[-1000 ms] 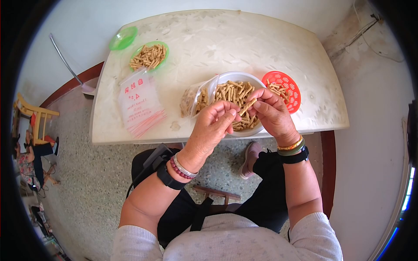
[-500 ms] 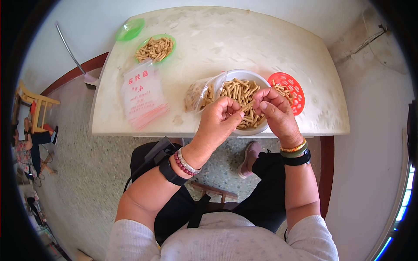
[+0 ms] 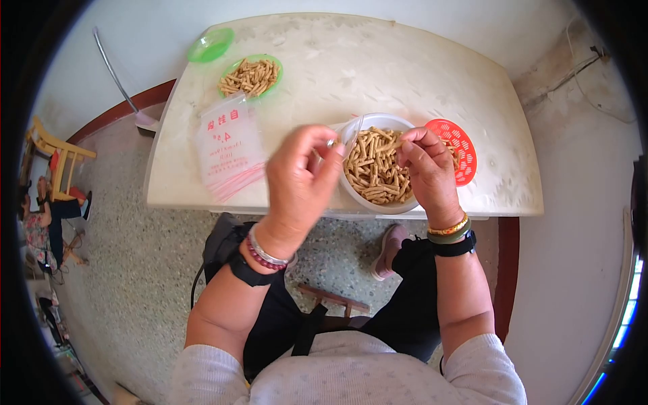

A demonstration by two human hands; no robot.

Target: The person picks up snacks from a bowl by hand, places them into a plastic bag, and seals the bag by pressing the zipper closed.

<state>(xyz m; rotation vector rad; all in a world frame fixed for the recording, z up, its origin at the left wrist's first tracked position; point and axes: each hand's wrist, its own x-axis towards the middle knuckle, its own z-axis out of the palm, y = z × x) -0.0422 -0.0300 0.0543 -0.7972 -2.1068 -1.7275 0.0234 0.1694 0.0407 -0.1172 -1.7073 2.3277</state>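
A white bowl (image 3: 349, 185) full of short brown sticks (image 3: 376, 165) stands near the table's front edge. My left hand (image 3: 302, 177) is raised just left of the bowl, its thumb and forefinger pinched on something small I cannot make out. Behind it, the clear plastic bag (image 3: 354, 131) at the bowl's left rim is mostly hidden. Over the bowl's right side, my right hand (image 3: 430, 169) has its fingertips pressed together; whatever they hold is too small to name. A red slotted plate (image 3: 462, 145) with some sticks lies partly behind my right hand.
On the table (image 3: 317, 67), a green plate (image 3: 279, 75) of sticks and a green dish (image 3: 210, 44) are at the back left. Printed plastic bags (image 3: 229, 145) lie at the left. A person's arm (image 3: 44, 202) and a wooden chair (image 3: 66, 158) show at far left.
My hands have moved apart. The left one went leftward, away from the bowl and in front of the clear bag; the right one stays over the bowl's right side. The view has shifted slightly.
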